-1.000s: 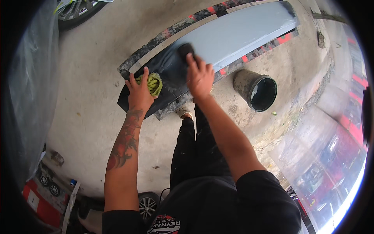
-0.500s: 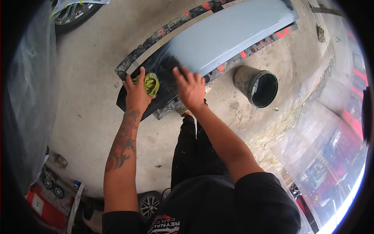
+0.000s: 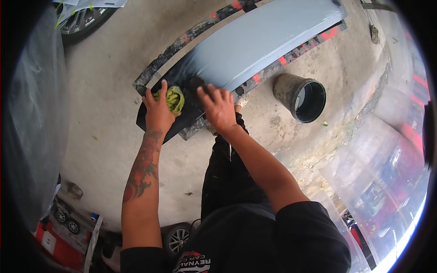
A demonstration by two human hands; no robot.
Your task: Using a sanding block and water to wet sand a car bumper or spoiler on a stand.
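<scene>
A long curved panel (image 3: 268,36), pale grey over most of its length and black at its left end, lies on a dark, red-marked stand (image 3: 174,48). My left hand (image 3: 159,111) presses on the panel's black end, its fingers curved around a crumpled yellow-green cloth (image 3: 175,98). Just right of it, my right hand (image 3: 217,110) grips a small dark pad (image 3: 197,83) against the panel, where black shades into grey. The pad is partly hidden by the fingers.
A dark bucket (image 3: 286,94) lies to the right of my legs. A car wheel (image 3: 79,22) is at the top left, another wheel (image 3: 176,237) behind me. Plastic sheeting hangs at the left (image 3: 36,109) and right (image 3: 364,177). My shoes are under the panel's near edge.
My right hand and the dark pad have moved down and left along the panel, closer to my left hand. My left hand stays on the cloth.
</scene>
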